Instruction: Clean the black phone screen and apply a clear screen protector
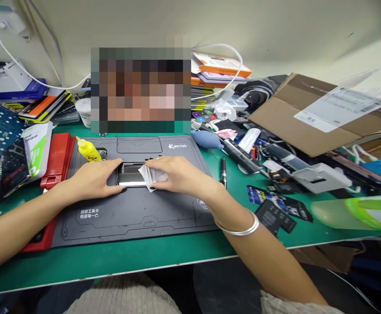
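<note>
A glossy smartphone (130, 175) lies flat on a dark grey repair mat (134, 216), with its right part hidden under my hands. My left hand (94, 179) presses against its left edge, fingers reaching over the top corner. My right hand (180, 174) pinches a white cloth (153, 178) and holds it down on the phone's surface. A silver bangle (238, 224) circles my right wrist. Just beyond my left hand stands a yellow bottle (89, 150), lying tilted on the mat.
A red tray (58, 159) lies along the mat's left side. A black pen (222, 172) and a blue air blower (206, 140) lie on the green bench to the right. Beyond them are scattered tools, phone parts and a cardboard box (295, 113). A pixelated patch (141, 89) hides the back middle.
</note>
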The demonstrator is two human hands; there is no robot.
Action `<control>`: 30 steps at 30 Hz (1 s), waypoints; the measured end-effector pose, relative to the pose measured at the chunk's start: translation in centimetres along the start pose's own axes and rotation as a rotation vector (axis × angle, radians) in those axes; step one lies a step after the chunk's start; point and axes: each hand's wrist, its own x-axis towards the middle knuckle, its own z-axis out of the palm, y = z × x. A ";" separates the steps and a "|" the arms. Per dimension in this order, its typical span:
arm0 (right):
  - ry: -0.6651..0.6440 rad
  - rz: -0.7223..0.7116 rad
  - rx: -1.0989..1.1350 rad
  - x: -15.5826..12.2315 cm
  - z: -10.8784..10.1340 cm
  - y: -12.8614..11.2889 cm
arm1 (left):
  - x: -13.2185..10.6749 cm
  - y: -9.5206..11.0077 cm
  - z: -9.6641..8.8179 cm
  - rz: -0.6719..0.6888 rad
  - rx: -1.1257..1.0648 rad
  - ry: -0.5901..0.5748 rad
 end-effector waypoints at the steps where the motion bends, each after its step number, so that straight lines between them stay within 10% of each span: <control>1: -0.007 0.001 -0.003 0.3 0.0 -0.2 | 0.0 0.0 0.0 0.001 -0.004 -0.001; 30: -0.078 -0.019 0.010 5.4 2.2 -5.4 | -0.6 0.6 0.3 -0.065 -0.178 0.058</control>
